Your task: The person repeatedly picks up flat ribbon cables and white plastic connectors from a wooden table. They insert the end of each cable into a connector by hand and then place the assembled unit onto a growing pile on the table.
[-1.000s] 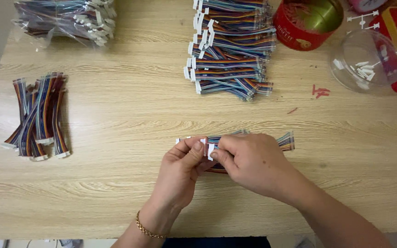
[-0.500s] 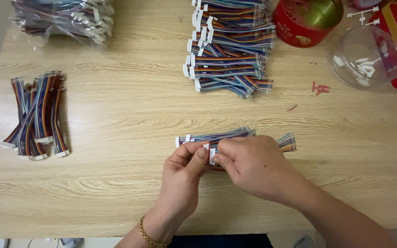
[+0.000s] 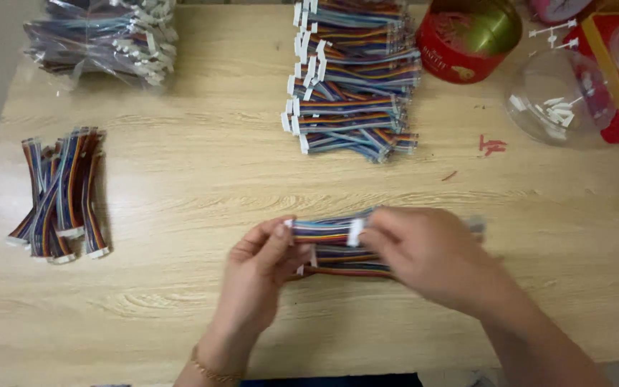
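Both hands (image 3: 345,261) seemingly pinched on rainbow cable bundle (image 3: 331,231), slightly blurred.

Cable stack (image 3: 352,86) behind hands, loose cables (image 3: 59,193) left — tin (image 3: 471,39) right

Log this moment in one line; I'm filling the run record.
left hand: holds cable bundle | right hand: on bundle's connector | table: cable stack, side pile
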